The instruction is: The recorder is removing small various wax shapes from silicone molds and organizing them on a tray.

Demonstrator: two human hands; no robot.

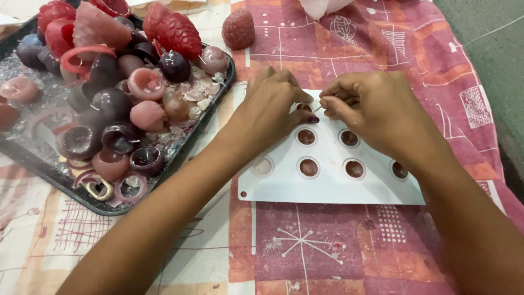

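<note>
A white silicone mould [327, 186] with round cavities lies on the patterned cloth, and most cavities hold brown-red wax. My left hand [273, 106] rests on the mould's far edge, its fingertips at a back cavity. My right hand [371, 112] is next to it, pinching a thin wick-like strand [319, 106] above that same cavity. Both hands meet over the mould's back row, so part of the row is hidden.
A black tray [65, 177] at the left is piled with red, pink and dark purple wax shapes, shells and flakes. A pink berry-shaped candle [238, 28] stands on the pink and cream cloth [338, 246] behind the mould. Grey floor lies at the far right.
</note>
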